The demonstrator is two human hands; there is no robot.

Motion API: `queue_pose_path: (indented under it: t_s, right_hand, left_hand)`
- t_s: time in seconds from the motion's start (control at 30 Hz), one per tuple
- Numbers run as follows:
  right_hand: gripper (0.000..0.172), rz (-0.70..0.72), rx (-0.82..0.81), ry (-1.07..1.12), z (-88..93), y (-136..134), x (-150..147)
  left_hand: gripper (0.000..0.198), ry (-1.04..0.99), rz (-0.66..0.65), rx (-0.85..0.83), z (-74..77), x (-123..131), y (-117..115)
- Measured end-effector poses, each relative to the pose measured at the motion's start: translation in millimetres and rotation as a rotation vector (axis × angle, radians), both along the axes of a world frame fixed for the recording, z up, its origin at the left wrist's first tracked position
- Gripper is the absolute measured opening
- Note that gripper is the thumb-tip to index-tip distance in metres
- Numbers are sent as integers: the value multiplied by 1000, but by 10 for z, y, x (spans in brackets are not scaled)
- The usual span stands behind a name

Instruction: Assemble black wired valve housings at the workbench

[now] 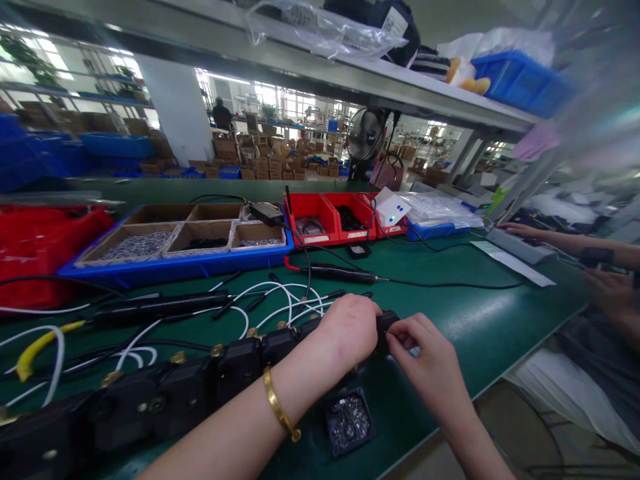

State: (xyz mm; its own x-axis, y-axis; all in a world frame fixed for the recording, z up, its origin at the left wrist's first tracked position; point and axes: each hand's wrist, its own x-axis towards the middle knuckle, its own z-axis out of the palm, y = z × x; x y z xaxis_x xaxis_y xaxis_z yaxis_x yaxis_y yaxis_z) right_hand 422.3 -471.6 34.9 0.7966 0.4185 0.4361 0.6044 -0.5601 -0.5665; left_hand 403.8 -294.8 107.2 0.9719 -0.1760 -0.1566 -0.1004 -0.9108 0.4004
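Observation:
My left hand (pixel 351 328) reaches across a row of black box-shaped housings (pixel 187 393) with brass fittings on top. It is closed against the black housing (pixel 386 327) at the row's right end; its fingertips are mostly hidden. From the other side, my right hand (pixel 425 347) touches that same housing, thumb and forefinger pinched together at its edge. Whatever small thing the pinch may hold cannot be made out. Just below my hands lies a square black tray (pixel 349 421) of small shiny metal parts.
Behind the housings lie two black electric screwdrivers (pixel 160 308) (pixel 333 273) and white cables (pixel 287 300). Farther back are a blue divided tray (pixel 200 267) and red bins (pixel 313 220) of small parts. A shelf (pixel 350 63) hangs above. Another person's arms (pixel 575 243) are at the right.

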Motion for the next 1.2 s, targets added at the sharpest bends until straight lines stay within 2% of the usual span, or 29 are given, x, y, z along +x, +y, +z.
queue_pose_path:
  t_s: [0.17,0.37,0.53,0.77,1.07,1.2]
  right_hand:
    - [12,15,-9,64,47,18,23]
    - [14,4,-26,144,102,42,70]
    - [14,-87,31,215,75,14,173]
    - [32,-45,261,620,-66,-20,281]
    - [31,-70,302,605,-96,16,247]
    - [34,-65,371,619,-63,-42,174]
  left_hand:
    - [52,29,-26,51,54,10,-29]
    - [50,37,-64,64,38,20,-42]
    - [47,34,-66,77,27,36,-34]
    - [46,28,-73,79,41,25,-32]
    - [43,14,-33,46,57,-13,-14]
    - [44,12,-11,30,81,-24,-3]
